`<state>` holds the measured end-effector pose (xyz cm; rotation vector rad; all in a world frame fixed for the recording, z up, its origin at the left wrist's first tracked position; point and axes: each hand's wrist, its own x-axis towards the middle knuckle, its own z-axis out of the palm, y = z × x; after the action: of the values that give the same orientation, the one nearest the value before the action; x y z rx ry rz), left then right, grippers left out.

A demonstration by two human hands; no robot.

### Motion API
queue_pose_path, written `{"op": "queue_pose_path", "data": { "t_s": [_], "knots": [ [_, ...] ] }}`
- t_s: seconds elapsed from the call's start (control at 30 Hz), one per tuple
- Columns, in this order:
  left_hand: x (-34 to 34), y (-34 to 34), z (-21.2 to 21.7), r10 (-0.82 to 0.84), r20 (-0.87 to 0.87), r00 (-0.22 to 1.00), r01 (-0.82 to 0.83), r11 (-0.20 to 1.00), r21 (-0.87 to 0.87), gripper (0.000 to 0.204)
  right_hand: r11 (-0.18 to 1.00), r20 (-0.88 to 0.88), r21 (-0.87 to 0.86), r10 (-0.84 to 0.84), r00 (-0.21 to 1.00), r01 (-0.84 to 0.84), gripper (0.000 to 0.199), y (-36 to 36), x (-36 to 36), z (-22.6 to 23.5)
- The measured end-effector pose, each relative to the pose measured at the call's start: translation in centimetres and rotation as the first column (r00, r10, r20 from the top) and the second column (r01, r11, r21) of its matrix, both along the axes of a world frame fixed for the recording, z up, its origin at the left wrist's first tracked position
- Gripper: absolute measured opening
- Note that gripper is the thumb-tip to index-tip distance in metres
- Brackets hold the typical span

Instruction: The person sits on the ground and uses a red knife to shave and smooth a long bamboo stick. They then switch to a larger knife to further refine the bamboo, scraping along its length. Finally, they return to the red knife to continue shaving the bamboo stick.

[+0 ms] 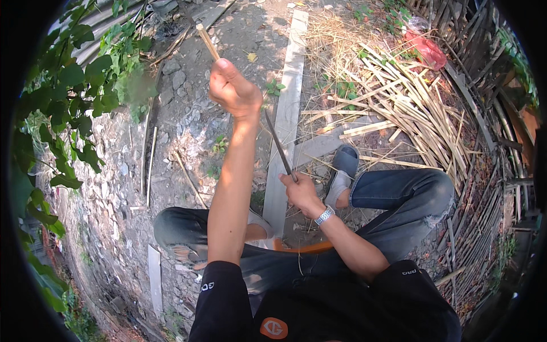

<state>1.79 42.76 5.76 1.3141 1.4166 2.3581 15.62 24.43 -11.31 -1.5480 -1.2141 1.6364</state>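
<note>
The left hand (232, 90) was curled into a tight fist, raised at the end of an outstretched bare forearm, and it was closed around a thin pale bamboo strip (206, 40) that stuck out above the knuckles and slanted up and away to the left. Below that fist and a little to its right, the right hand (299, 191) was also closed, gripping the handle of a knife whose long dark blade (278, 145) rose from the fingers at a slant toward the left hand, its tip ending just under the left wrist. Whether the blade touched the strip could not be told, since the fist hid the meeting point. A silver wristwatch (325, 215) sat on the right wrist. Beneath both hands, the person sat with knees apart in blue jeans (410, 196), wearing grey slip-on shoes (342, 171). Under the right hand, a long pale wooden plank (289, 85) ran along the stony ground away from the person. To the right of the right hand lay a loose heap of split bamboo strips (410, 108), with a red plastic bag (426, 50) beyond it. Further right stood a woven bamboo fence (484, 188). To the left of the left hand hung green leaves (74, 85).
</note>
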Motion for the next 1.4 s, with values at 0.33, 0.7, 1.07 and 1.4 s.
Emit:
{"op": "queue_pose_path", "data": {
  "t_s": [0.33, 0.7, 1.07, 1.4],
  "knots": [
    [2.8, 0.1, 1.0, 0.25, -0.145, 0.957, -0.256, 0.967, -0.018, 0.049, 0.941, 0.268, 0.34, -0.101, 0.958, 0.004, 0.032, -1.7, -1.2, -0.1],
    [1.3, -0.3, 0.1, 0.185, -0.108, 0.977, -0.182, 0.983, 0.032, 0.051, 0.764, -0.363, 0.533, -0.181, 0.914, 0.363, 0.023, 3.2, -1.2, 10.3],
    [0.7, -1.1, -1.2, 0.18, -0.073, 0.981, -0.182, 0.983, -0.011, 0.049, 0.93, -0.145, -0.285, -0.281, 0.949, 0.232, 0.019, 0.0, -1.4, -7.0],
    [3.0, -0.1, 0.4, 0.142, -0.118, 0.983, -0.142, 0.99, 0.008, 0.049, 0.985, -0.022, -0.024, -0.172, 0.985, 0.171, 0.021, -0.4, 0.9, -9.6]
  ]
}}
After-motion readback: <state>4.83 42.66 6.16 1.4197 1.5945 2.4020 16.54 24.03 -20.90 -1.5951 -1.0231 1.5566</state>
